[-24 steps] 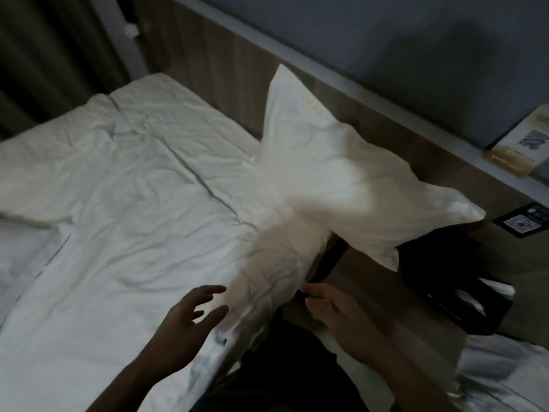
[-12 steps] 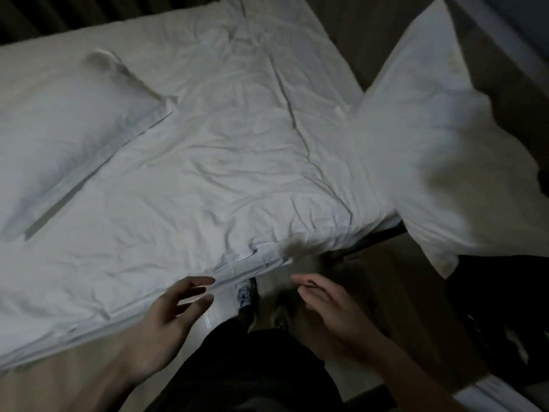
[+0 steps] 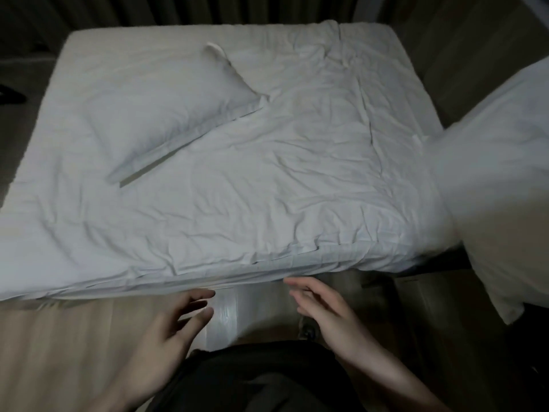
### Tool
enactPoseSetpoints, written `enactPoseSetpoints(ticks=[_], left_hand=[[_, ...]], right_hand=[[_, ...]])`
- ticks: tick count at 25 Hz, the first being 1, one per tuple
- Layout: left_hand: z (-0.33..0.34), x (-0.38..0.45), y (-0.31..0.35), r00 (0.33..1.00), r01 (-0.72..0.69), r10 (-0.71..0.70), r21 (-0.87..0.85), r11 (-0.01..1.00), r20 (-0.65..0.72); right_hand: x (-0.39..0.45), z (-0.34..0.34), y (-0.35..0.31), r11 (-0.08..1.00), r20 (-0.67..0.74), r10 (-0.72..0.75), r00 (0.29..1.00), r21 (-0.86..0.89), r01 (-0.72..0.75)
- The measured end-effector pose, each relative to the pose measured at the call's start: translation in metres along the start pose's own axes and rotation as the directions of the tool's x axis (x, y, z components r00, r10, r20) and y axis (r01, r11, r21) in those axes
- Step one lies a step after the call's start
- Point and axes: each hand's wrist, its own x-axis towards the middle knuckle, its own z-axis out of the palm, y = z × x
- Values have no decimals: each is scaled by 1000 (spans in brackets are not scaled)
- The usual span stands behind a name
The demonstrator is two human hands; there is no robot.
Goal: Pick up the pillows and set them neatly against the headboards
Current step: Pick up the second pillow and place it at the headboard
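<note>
The view has swung left — a flat pillow (image 3: 166, 114) on the bed (image 3: 267, 188) now shows. The left hand (image 3: 166, 337) and right hand (image 3: 329, 316) hang loose, each grip empty — likely that pillow comes next.

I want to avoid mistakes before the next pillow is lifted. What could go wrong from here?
1. The pillow lies askew far across the bed, while both hands, left hand and right hand, are empty at the near edge; a long reach may catch only a corner, so it could sag or drag.
2. The pillow at the right overhangs the bed's side and may slip off.
</note>
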Motion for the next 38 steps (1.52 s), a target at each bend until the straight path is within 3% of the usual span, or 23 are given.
enactPoseSetpoints(ticks=[8,13,17,22,26,31,38], left_hand=[[-202,6,-85,1000,-18,17,78,997,13],[-265,44,-54,993,-87,80,79,993,86],[-304,80,-44,993,-113,110,74,991,45],[-386,87,-71,997,-33,37,68,997,-63],[-457,96,-95,996,20,-18,25,999,-83],[-573,145,-126,997,-67,63,76,995,53],[-717,191,-118,934,-290,225,223,930,277]], right_hand=[[18,214,-3,998,-53,55,997,-29,-57],[24,261,-29,993,-173,100,980,78,-88],[86,291,-51,993,-117,111,987,50,-105],[165,356,-115,999,17,-12,1000,-52,13],[206,417,-143,998,-17,-14,1000,-61,13],[232,533,-135,998,-149,42,988,-40,-49],[196,705,-131,980,-377,152,914,181,-88]])
